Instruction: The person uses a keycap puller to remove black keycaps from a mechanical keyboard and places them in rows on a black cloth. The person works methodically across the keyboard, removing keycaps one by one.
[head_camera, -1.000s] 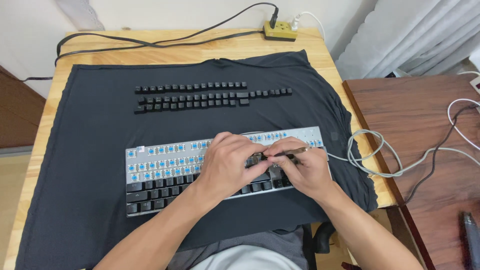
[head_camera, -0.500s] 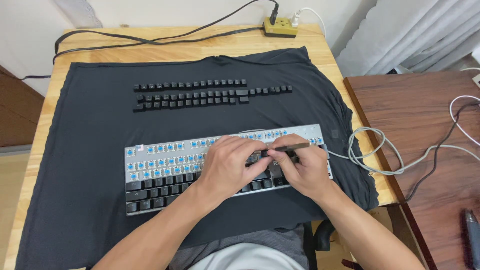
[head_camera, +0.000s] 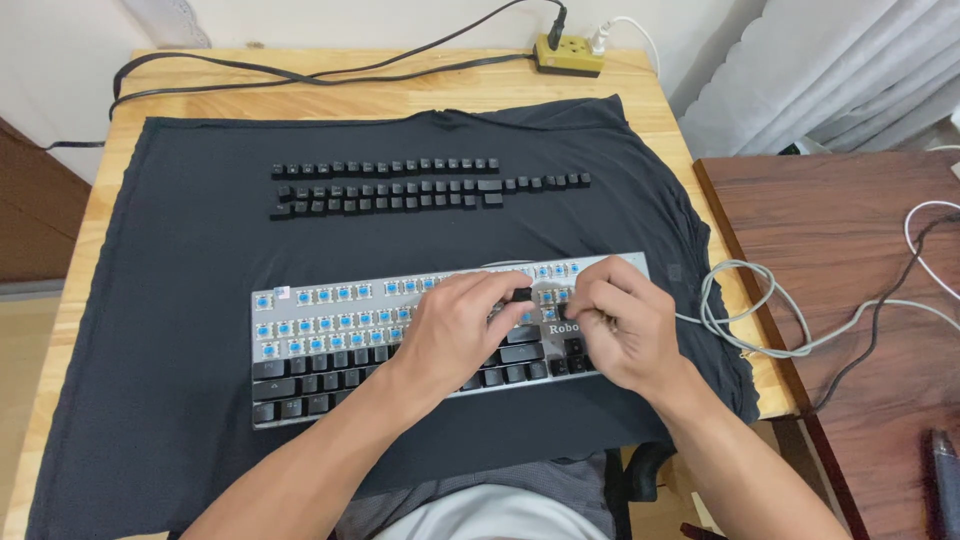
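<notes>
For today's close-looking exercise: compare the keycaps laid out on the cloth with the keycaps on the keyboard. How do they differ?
The loose keycaps lie in three neat rows on the black cloth, off any switch; the mounted keycaps sit on the keyboard, filling its lower rows. The loose ones lie untouched; both hands work among the mounted ones. All are black.

This looks like a room in a home used as a hobby corner. A small wooden counter stands against a pale wall, with a white curtain beside it. A yellow power strip and loose cables lie about.
</notes>
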